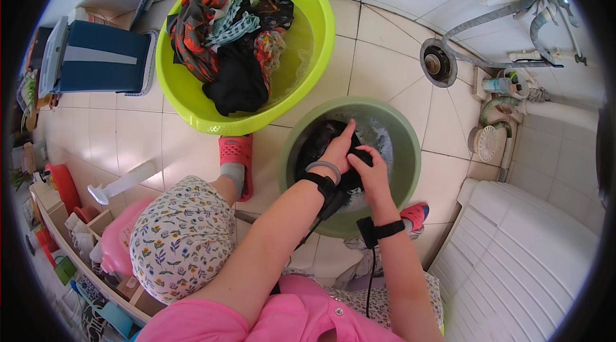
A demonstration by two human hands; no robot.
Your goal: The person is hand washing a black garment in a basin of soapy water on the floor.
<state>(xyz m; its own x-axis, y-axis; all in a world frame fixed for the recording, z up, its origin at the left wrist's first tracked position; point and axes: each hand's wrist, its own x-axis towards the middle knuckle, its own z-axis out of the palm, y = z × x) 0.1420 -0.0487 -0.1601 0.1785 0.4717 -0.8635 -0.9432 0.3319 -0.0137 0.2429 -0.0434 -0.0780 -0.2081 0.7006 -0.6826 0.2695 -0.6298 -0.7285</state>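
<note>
A black garment (pixel 313 147) lies bunched in sudsy water inside a dull green basin (pixel 414 169) on the floor before me. My left hand (pixel 335 153) is closed on the cloth, its wrist bearing a grey band and a black strap. Close beside it, my right hand (pixel 373 174) grips the same garment with bent fingers and thumb. Both hands are inside the basin's rim. Part of the cloth is hidden beneath them and the foam.
A large lime-green tub (pixel 327 27) with wet clothes (pixel 237 79) stands beyond, to the left. A dark blue bin (pixel 99 56) is farther left. At the right are a floor drain (pixel 437 65), grey hoses (pixel 462 53) and a white ribbed panel (pixel 520 265). Cables hang from my wrists.
</note>
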